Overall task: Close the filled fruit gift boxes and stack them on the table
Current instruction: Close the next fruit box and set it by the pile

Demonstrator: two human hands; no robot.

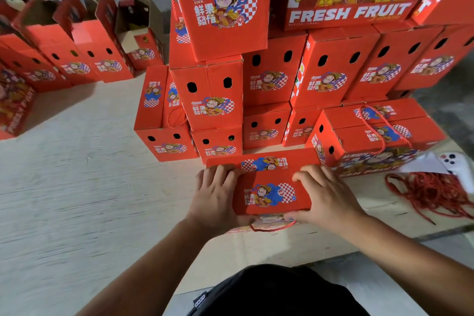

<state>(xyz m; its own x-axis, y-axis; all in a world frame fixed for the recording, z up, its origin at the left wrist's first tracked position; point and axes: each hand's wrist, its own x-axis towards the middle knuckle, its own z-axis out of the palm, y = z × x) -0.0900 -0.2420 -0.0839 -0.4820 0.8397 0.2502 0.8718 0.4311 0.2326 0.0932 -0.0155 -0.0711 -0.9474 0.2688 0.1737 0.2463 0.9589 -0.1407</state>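
Observation:
A red fruit gift box (266,187) with a cartoon print stands on the pale table (89,187) right in front of me, its top flaps folded down. My left hand (215,197) grips its left side, fingers over the top and thumb low at the front. My right hand (325,195) holds the right side the same way, thumb under the front flap. A red rope handle (273,228) hangs at the front below the flap. Behind stands a stack of closed red boxes (272,79), several layers high.
A row of red boxes with raised flaps (84,41) lines the back left. A closed box with a rope handle (377,133) lies at right. Loose red ropes (431,192) and a white phone (456,164) lie at the right edge.

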